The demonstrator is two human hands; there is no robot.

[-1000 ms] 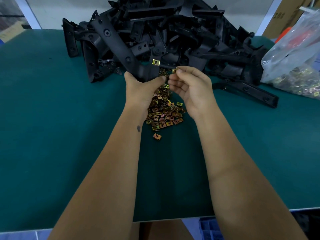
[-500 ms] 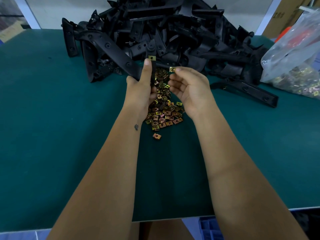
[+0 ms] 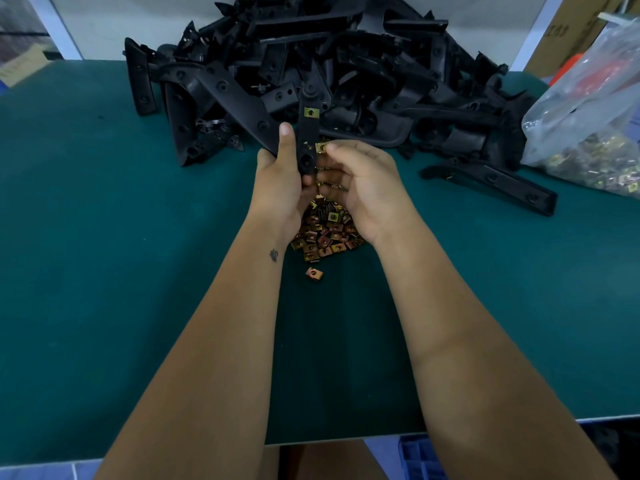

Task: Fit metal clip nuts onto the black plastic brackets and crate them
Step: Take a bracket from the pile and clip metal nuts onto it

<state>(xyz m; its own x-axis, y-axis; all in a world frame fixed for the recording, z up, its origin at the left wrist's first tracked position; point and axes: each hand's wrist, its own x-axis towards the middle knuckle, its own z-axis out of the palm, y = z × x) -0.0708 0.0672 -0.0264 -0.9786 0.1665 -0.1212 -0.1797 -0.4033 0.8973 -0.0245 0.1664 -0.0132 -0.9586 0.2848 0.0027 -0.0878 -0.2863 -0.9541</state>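
Above the green table (image 3: 104,271), a bracket (image 3: 307,140) bearing one fitted nut (image 3: 311,112) is gripped upright by the left hand (image 3: 280,188); a second nut (image 3: 322,147) is pinched at its edge by the right hand (image 3: 363,188). Many brackets (image 3: 346,71) and loose nuts (image 3: 322,233) remain unfitted, none crated.

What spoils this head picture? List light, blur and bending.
Head view: dim, even light, so the bracket pile merges into one black mass; the plastic bag shows pale glare; the wide lens bows the table edge; the held clip stays sharp.

Green table (image 3: 104,237), white wall (image 3: 114,26)
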